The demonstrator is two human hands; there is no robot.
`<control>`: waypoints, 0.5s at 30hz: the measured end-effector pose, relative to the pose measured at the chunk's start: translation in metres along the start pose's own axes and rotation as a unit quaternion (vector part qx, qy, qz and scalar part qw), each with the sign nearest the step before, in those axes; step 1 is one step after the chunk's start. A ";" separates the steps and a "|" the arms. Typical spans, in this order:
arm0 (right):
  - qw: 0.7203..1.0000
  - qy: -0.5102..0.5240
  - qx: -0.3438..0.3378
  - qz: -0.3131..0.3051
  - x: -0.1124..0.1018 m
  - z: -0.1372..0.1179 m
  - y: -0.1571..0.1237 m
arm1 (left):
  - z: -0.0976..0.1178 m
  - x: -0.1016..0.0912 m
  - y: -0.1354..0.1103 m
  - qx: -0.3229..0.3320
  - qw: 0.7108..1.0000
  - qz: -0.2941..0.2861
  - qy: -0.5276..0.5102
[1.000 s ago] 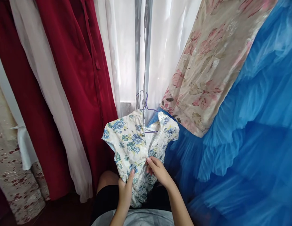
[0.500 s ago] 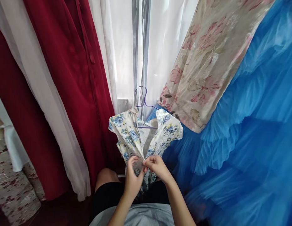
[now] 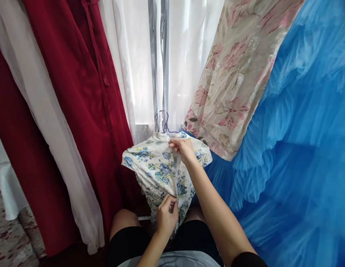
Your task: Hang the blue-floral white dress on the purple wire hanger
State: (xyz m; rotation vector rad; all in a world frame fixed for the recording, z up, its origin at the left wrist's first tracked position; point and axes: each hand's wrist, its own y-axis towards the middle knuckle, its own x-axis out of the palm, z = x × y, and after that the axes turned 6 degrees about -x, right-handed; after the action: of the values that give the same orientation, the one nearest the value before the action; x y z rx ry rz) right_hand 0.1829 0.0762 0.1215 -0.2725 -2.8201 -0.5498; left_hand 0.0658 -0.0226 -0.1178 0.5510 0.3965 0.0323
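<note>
A small white dress with blue flowers (image 3: 158,168) hangs on a purple wire hanger (image 3: 166,124) from a metal rack pole (image 3: 158,63). My right hand (image 3: 182,147) reaches up to the dress's collar and pinches the fabric there. My left hand (image 3: 166,218) is lower down, closed on the front of the dress near its hem, just above my knees.
Dark red garments (image 3: 77,92) and a sheer white one (image 3: 46,111) hang at the left. White curtains (image 3: 189,55) are behind the pole. A beige dress with pink flowers (image 3: 233,74) and a big blue tulle dress (image 3: 300,148) fill the right.
My right hand has gone up from the dress's middle to its collar. My left hand has dropped lower on the front. The dress front, open half a second ago, is now drawn together.
</note>
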 end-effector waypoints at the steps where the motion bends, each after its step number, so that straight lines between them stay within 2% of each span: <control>1: 1.000 0.009 -0.011 0.010 0.004 -0.004 0.003 | -0.001 0.004 -0.002 0.001 1.000 -0.004 -0.001; 3: 0.999 0.012 -0.037 0.004 0.005 -0.005 -0.001 | 0.000 0.007 -0.001 0.002 1.000 -0.004 -0.006; 5: 0.999 0.002 -0.046 -0.026 0.001 0.001 -0.014 | 0.009 -0.001 0.013 0.009 1.000 0.020 -0.018; 7: 0.998 -0.009 -0.044 -0.047 -0.006 0.007 -0.028 | 0.028 -0.019 0.043 0.033 0.997 0.062 -0.043; 10: 0.996 -0.019 -0.055 -0.067 -0.014 0.009 -0.041 | 0.071 -0.054 0.108 0.100 0.985 0.122 -0.067; 13: 0.992 -0.029 -0.084 -0.091 -0.018 0.005 -0.041 | 0.110 -0.079 0.166 0.191 0.980 0.059 -0.003; 15: 0.989 -0.037 -0.102 -0.095 -0.019 0.007 -0.036 | 0.128 -0.086 0.187 0.234 0.970 0.032 0.056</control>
State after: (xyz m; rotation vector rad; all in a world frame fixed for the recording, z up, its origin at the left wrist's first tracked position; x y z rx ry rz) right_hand 0.1911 0.0437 0.0974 -0.0616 -2.8807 -0.8912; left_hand 0.0482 0.0609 0.1091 1.0319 0.4998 0.0321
